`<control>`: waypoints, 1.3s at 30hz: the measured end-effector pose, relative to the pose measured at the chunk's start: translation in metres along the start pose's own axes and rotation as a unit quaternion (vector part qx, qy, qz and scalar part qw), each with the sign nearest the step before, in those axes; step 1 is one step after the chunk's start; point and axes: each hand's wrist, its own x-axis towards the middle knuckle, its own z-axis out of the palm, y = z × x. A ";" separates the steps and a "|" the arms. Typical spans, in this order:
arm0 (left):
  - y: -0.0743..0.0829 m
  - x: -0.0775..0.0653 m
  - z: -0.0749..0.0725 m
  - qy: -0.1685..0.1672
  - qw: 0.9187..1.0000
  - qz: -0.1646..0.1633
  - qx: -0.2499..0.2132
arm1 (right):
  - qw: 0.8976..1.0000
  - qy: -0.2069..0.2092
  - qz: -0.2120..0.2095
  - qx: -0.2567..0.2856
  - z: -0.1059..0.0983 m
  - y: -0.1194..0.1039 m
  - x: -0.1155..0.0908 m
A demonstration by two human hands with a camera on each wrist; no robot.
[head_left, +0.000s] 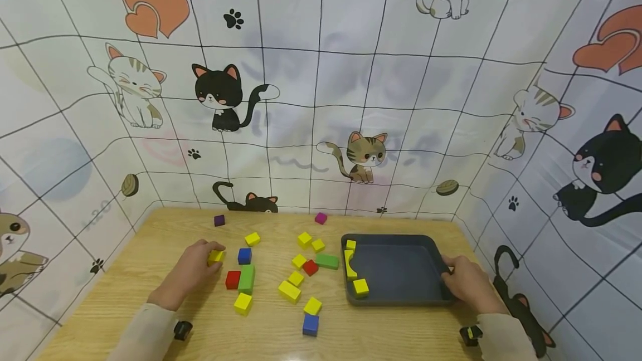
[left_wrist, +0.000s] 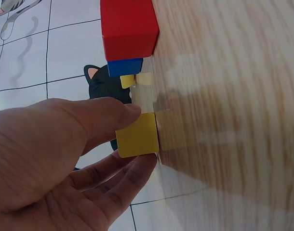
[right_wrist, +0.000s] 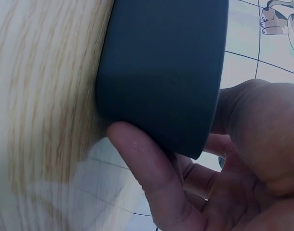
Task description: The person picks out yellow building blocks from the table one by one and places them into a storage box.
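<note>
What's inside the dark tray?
Three yellow blocks are inside the dark tray, along its left side; the middle one has a curved notch. What's underneath them is covered, so I can't see it.

We see a dark grey tray [head_left: 401,272] holding yellow blocks [head_left: 360,288]. Left of the tray we find a green block [head_left: 327,262], a red block [head_left: 310,267] and, farther off, another yellow block [head_left: 217,257]. Beneath it we see a tan, grained tabletop [head_left: 381,336]; behind it, a white backdrop [head_left: 291,127] with black grid lines.
</note>
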 end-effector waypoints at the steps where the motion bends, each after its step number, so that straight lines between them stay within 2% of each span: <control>1: 0.000 0.000 0.000 0.000 1.000 -0.002 -0.001 | 1.000 0.001 0.001 0.001 0.000 0.000 0.000; 19: 0.003 -0.004 -0.002 0.007 1.000 -0.009 0.006 | 1.000 0.003 0.002 0.007 -0.001 -0.002 -0.002; 28: 0.008 -0.003 -0.010 0.035 0.999 0.000 0.004 | 1.000 0.005 0.002 0.004 -0.001 -0.003 -0.004; 33: 0.018 -0.003 -0.013 0.056 0.998 -0.001 -0.004 | 1.000 0.009 0.003 -0.003 -0.001 -0.005 -0.003; 39: 0.039 -0.002 -0.016 0.079 0.996 0.023 -0.026 | 1.000 0.006 0.010 -0.006 0.000 -0.005 -0.003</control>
